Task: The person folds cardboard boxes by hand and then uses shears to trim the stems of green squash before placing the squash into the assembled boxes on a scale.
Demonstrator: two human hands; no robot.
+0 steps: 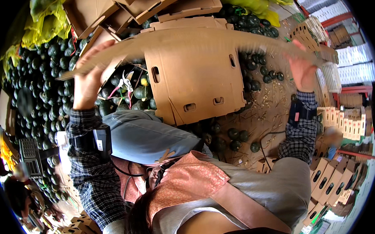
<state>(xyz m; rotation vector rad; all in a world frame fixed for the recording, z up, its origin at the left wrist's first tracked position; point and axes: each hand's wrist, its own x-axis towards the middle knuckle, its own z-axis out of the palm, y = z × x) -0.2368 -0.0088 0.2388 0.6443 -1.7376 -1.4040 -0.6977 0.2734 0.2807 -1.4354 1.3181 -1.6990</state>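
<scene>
A long, arching brown cardboard sheet (171,37) spans my view above a flat brown cardboard carton (198,85) with oval slots. My left hand (88,79) and right hand (303,70) clamp the sheet's opposite ends near round, dark-green fruits (141,93).

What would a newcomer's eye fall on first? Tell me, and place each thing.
First, the curved cardboard sheet across the upper middle, held between the left hand and right hand. Next, beyond its lower edge, the brown box panel with cut-out slots at the centre. Then the mass of dark green round fruits on the left.
</scene>
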